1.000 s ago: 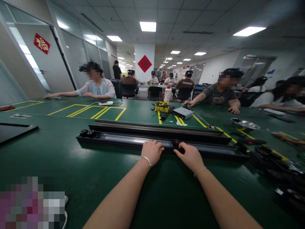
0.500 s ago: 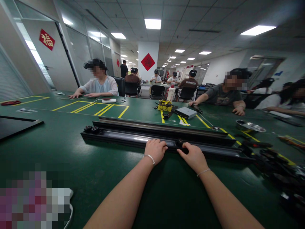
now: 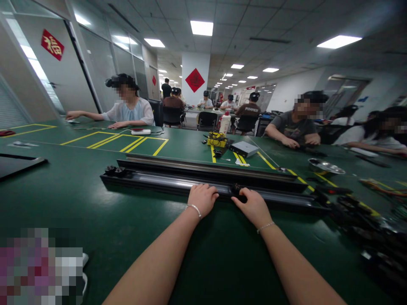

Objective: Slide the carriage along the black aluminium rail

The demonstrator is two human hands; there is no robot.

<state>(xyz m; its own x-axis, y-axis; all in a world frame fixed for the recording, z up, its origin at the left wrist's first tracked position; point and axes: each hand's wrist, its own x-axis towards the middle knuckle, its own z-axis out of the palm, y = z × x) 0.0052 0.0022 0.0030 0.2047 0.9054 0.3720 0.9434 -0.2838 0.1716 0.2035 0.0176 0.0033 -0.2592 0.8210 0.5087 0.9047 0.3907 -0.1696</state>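
Note:
A long black channel-shaped rail [image 3: 159, 181] lies across the green table in front of me. My left hand [image 3: 203, 199] is closed over its near edge, fingers curled into the channel. Just to the right, my right hand [image 3: 253, 206] has its thumb against the near wall and its index finger bent at a small black fitting [image 3: 235, 188] inside the channel. The other fingertips of that hand are hidden. Two more small black fittings [image 3: 115, 170] sit at the rail's left end. A second black rail [image 3: 190, 166] lies parallel just behind the first.
A heap of black parts [image 3: 365, 228] lies at the right, near a metal bowl [image 3: 326, 166]. Beyond the rails are a grey box [image 3: 244, 148] and a yellow object with cables [image 3: 217, 139]. A black panel [image 3: 19, 165] is at left. Co-workers sit across the table.
Both my hands stay on the rail almost unchanged; the view has shifted slightly. Across the table, the person at left has stretched an arm outward, and the one at right has drawn their hands together.

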